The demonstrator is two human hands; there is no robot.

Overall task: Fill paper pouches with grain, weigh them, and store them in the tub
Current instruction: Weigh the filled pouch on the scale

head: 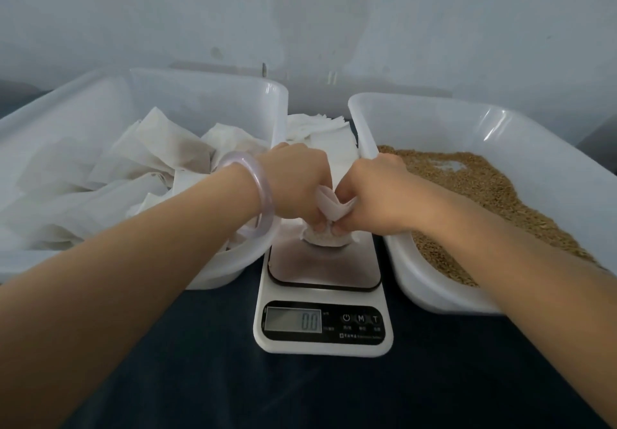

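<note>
At the centre of the frame, over the plate of the scale (324,271), both hands hold one pouch (325,239). The left hand (297,185) and the right hand (374,191) meet at its neck, fingers curled in and pinching the gathered paper from either side, so the loose top sticks up between them and the filled belly hangs below. The display reads 0.0, so I judge the pouch's weight is not on the plate; whether the bottom touches it I cannot tell. The pouch looks light and soft, thin paper around loose grain, so it should sag and change shape, and the paper could tear or crumple if it is squeezed at the belly. The neck, just above the fill, seems the best hold: it keeps the mouth shut so nothing spills, and lets the belly settle flat on the plate. At the left of the frame the tub (200,95) holds other pouches in a loose heap. At the right a second tub (434,110) holds the grain (484,188). Behind the scale, at upper centre, lies a stack (320,130) of flat white papers, likely empty pouches.
</note>
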